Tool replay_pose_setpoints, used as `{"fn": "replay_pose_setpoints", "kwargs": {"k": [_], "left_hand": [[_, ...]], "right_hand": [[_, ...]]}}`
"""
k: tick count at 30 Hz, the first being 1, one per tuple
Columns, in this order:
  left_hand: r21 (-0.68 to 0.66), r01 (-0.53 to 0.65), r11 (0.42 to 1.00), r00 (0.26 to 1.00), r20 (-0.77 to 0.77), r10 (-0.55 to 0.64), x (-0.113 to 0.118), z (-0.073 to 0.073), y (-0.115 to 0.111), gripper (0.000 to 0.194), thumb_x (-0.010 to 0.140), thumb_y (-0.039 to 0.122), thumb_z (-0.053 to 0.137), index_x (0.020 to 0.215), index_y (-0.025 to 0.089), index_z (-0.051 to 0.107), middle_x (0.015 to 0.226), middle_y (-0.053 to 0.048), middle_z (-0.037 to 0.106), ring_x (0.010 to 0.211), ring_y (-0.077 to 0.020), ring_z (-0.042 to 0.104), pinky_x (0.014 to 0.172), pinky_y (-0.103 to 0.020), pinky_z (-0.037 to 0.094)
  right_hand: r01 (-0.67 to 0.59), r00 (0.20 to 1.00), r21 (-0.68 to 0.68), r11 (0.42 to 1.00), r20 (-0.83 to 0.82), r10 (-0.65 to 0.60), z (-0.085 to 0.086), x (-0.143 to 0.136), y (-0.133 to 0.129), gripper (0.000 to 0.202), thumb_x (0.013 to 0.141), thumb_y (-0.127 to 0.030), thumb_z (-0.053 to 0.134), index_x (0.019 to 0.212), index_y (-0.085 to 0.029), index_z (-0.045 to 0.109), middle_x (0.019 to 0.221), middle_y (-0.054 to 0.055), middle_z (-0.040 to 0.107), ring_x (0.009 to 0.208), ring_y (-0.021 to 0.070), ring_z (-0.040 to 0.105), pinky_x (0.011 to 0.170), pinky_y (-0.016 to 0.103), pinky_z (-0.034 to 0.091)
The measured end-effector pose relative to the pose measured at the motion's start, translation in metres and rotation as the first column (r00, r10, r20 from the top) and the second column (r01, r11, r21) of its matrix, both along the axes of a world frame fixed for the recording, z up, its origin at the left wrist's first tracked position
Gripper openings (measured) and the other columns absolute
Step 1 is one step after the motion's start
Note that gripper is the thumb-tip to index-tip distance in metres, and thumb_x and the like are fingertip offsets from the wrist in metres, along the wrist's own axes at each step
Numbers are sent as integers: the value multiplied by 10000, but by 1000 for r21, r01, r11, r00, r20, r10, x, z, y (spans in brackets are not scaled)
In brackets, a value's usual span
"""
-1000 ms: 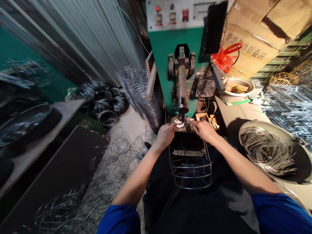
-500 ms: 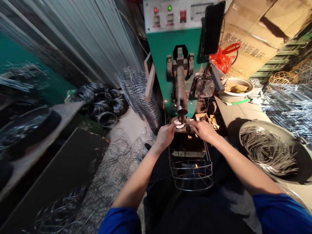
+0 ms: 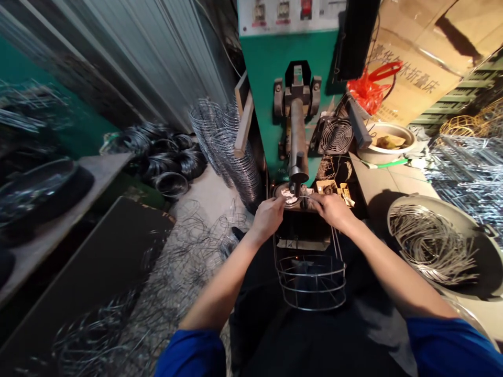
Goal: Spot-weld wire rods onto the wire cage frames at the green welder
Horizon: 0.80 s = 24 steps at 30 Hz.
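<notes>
A wire basket frame hangs toward my lap, its long side rods running up to my hands at a green spot welding machine. My left hand is closed on the frame's left side, beside a small round plate with whitish bits. My right hand pinches at the frame's right side, and a thin wire runs from its fingertips toward the welding electrode. My fingers partly hide the frame's upper end. The thick upper arm of the welder is just above.
Stacked wire rings stand left of the machine. Loose wire covers the floor. At the right are a tub with bent wires, a white basin, a red plastic bag and a cardboard box.
The bright sparks around the electrode and below have mostly gone. My view has tilted down slightly, so the machine sits higher and farther right. Both hands keep their hold.
</notes>
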State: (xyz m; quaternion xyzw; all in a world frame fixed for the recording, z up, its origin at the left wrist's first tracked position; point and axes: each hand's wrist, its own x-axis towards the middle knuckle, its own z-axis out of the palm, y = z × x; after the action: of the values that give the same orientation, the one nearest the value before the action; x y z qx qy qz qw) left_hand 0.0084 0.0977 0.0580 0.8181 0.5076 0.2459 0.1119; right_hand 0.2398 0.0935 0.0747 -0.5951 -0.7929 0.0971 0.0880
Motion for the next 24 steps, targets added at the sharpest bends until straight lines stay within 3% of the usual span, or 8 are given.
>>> {"fn": "replay_pose_setpoints", "kwargs": {"k": [6,9,12,15,17,19,22,24], "left_hand": [[-15,4,1000,999,36,-3,0,-1,1,248,961,202,462,984,182,708,810,-72,703,723,-177,648,699,-256,455],[-14,-8,1000,997,80,9,2,0,2,251,960,201,468,970,167,717,797,-70,700,745,-181,648,727,-265,458],[-75,2,997,964,265,18,-1,-2,-4,229,955,258,514,994,158,717,769,-44,682,736,-162,634,736,-257,462],[-265,27,964,800,583,138,-10,-12,-30,356,909,420,604,1152,165,660,785,-11,656,712,-141,612,705,-252,476],[-449,106,887,597,742,305,-15,-26,-59,550,860,507,647,1300,191,552,892,-22,663,778,-151,636,715,-266,498],[-612,310,728,401,778,483,-15,-42,-92,691,812,558,683,1378,236,450,1042,-60,673,903,-191,670,747,-300,522],[-630,639,441,256,715,650,-2,-63,-133,706,737,574,745,1297,215,508,1140,-118,677,942,-248,691,787,-375,547],[-601,692,399,197,690,696,13,-69,-147,607,723,480,784,1200,164,580,1112,-125,695,841,-212,699,790,-362,552]], "right_hand": [[4,994,-18,1000,-111,-6,7,0,0,334,988,-340,451,1110,-198,727,922,106,760,854,243,712,771,289,480],[46,962,-144,989,-261,-83,11,4,-8,307,956,-374,510,1046,-175,726,743,56,729,654,196,692,699,267,496],[80,914,-198,977,-376,-151,13,12,-28,336,951,-402,502,991,-152,723,604,14,660,506,164,629,614,258,488],[111,892,26,993,-443,-88,17,21,-57,371,964,-410,477,1012,-143,731,785,63,723,715,208,688,723,294,514],[138,885,207,968,-465,-27,22,25,-76,373,977,-393,464,1074,-142,722,972,100,738,885,233,692,837,334,521],[177,871,351,919,-490,19,29,26,-91,365,988,-375,461,1127,-143,706,1068,122,725,961,239,682,898,371,524],[226,845,476,850,-530,72,35,27,-105,330,986,-345,494,1178,-157,686,1077,123,720,971,225,680,920,384,533],[242,827,464,852,-559,69,31,40,-115,329,970,-361,538,1208,-179,673,1073,108,716,959,212,677,917,369,535]]}}
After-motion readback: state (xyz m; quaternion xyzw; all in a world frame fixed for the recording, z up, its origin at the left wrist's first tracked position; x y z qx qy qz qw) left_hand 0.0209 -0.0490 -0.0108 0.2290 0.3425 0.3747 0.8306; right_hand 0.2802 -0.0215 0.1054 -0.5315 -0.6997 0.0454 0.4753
